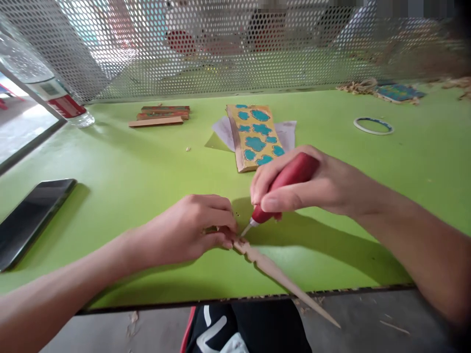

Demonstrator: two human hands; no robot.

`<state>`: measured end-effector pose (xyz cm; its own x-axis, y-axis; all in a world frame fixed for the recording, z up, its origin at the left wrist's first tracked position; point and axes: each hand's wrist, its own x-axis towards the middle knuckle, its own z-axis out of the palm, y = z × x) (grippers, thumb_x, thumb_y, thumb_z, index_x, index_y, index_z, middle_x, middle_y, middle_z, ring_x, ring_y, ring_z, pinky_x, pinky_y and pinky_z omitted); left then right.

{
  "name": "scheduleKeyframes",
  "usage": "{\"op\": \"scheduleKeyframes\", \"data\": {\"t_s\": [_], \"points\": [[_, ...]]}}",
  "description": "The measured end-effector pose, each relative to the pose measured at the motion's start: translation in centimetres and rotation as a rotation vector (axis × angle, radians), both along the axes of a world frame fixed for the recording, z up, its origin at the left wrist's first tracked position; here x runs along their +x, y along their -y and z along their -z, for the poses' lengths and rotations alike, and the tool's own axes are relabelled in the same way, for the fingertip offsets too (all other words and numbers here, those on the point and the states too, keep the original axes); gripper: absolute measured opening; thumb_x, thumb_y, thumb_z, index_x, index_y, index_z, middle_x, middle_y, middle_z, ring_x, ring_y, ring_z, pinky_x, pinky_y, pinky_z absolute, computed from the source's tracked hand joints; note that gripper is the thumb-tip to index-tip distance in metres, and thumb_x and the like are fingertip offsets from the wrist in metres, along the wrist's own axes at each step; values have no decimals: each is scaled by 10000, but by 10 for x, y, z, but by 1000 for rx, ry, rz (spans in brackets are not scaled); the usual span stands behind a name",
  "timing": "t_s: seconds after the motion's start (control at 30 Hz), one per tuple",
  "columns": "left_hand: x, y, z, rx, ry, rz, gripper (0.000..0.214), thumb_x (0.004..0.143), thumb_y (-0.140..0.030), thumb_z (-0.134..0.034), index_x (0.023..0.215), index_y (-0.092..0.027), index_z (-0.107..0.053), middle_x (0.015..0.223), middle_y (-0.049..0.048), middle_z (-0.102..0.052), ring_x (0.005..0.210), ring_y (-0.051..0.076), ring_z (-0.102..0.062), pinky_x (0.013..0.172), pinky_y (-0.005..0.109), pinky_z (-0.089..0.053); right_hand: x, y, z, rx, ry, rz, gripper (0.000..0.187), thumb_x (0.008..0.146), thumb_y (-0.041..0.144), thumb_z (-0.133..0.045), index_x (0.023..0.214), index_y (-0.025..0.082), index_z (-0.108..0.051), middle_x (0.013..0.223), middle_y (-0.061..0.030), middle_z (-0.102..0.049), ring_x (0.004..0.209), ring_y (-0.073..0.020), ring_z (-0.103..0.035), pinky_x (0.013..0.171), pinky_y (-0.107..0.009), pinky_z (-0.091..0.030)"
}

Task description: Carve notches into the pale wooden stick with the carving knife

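Note:
A pale wooden stick, carved with notches at its upper end and tapering to a point, lies slanted on the table with its tip past the front edge. My left hand pinches its notched end, which the fingers partly hide. My right hand is wrapped round the red handle of a carving tool. The tool's thin metal tip touches or nearly touches the wood just beside my left fingertips. Behind my right hand lies a yellow board with blue patches, on top of some paper.
A dark phone lies at the left, below a water bottle. Thin wooden strips sit at the back left, a tape ring at the right. A perforated metal screen borders the green table at the back.

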<state>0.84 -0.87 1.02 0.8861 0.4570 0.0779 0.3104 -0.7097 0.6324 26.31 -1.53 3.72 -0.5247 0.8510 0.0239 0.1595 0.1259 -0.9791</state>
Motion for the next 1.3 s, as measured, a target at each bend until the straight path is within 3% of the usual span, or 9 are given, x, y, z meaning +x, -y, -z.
{"op": "scheduleKeyframes", "data": {"t_s": [0.13,0.3,0.53,0.9,1.1,1.3], "points": [[-1,-7,-3,-39,32,4,100,949,-175,-675,954,-172,-775,928,66,-730,799,135,-677,742,230,-511,7,-6,3,-2,18,-22,136,757,331,-867,849,231,-853,793,-60,-791,731,-235,-727,617,-301,-608],[-2,-10,-5,-74,16,10,74,913,-132,-694,930,-162,-759,932,63,-734,808,142,-671,762,233,-518,-1,-10,18,-209,-189,1,106,753,289,-836,771,186,-825,807,-109,-787,698,-255,-749,566,-329,-645],[-3,-14,-3,-184,24,25,82,856,-103,-759,922,-148,-774,909,48,-724,757,113,-650,715,195,-510,-4,-18,36,-349,-301,-22,77,753,235,-797,775,162,-808,821,-105,-781,741,-236,-755,543,-270,-627],[-3,-16,-1,-233,39,20,72,860,-100,-743,896,-158,-766,891,37,-718,743,111,-634,704,199,-505,-4,-20,40,-380,-394,5,89,726,257,-821,773,183,-803,784,-67,-750,781,-254,-760,467,-234,-576],[-3,-17,-2,-224,38,29,60,863,-129,-755,910,-160,-775,888,44,-723,748,117,-641,707,199,-507,-5,-18,41,-371,-326,-78,62,757,228,-785,788,180,-808,837,-92,-774,770,-246,-748,527,-281,-606],[-3,-17,-2,-228,49,28,72,854,-91,-746,883,-153,-767,882,40,-721,739,108,-648,701,189,-511,-6,-17,41,-358,-300,-52,98,730,271,-826,772,184,-812,815,-99,-764,767,-266,-736,492,-284,-590]]}}
